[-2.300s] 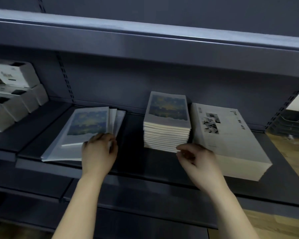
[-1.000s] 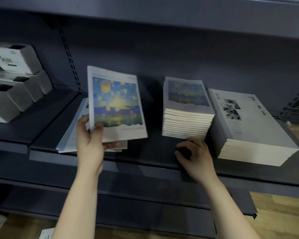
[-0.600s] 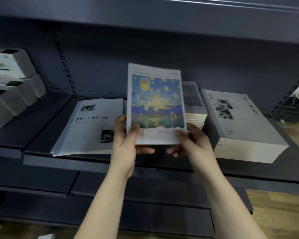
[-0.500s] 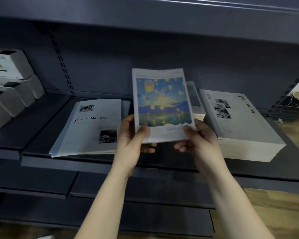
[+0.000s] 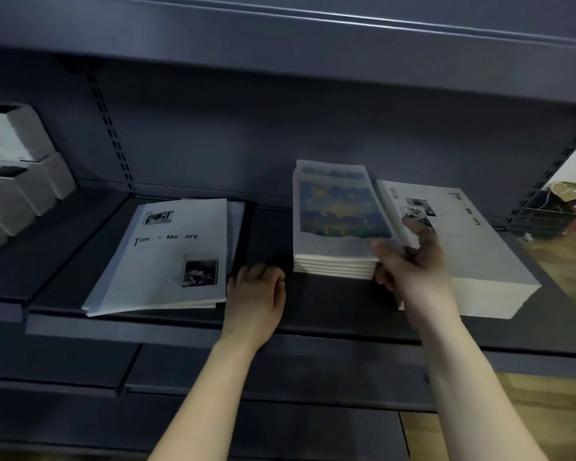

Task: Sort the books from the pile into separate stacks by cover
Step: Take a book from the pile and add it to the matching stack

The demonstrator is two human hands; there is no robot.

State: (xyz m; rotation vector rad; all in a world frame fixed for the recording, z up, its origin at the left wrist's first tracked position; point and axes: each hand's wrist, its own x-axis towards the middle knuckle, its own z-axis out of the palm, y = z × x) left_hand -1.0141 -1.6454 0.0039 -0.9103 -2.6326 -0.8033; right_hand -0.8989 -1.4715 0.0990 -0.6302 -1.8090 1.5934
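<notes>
1. Smeared by motion: right hand point(image 5: 413, 271) at the near right corner of the painted-cover stack point(image 5: 336, 227); cannot tell if pinching the top book or only touching it.
2. Blurred also: picture on the top cover of that stack, only blue and yellow patches readable.
3. Tucked under, out of sight: fingertips of left hand point(image 5: 255, 294).
4. Covered almost fully by its top book: lower books of the left pile point(image 5: 167, 257); only thin edges at the right side, covers impossible to tell.
5. Washed out: some title letters on that top book.
6. Hidden behind the right wrist: near left corner of the white stack point(image 5: 473, 254).
7. Cut off by the left edge: white boxes point(image 5: 10, 161).
</notes>
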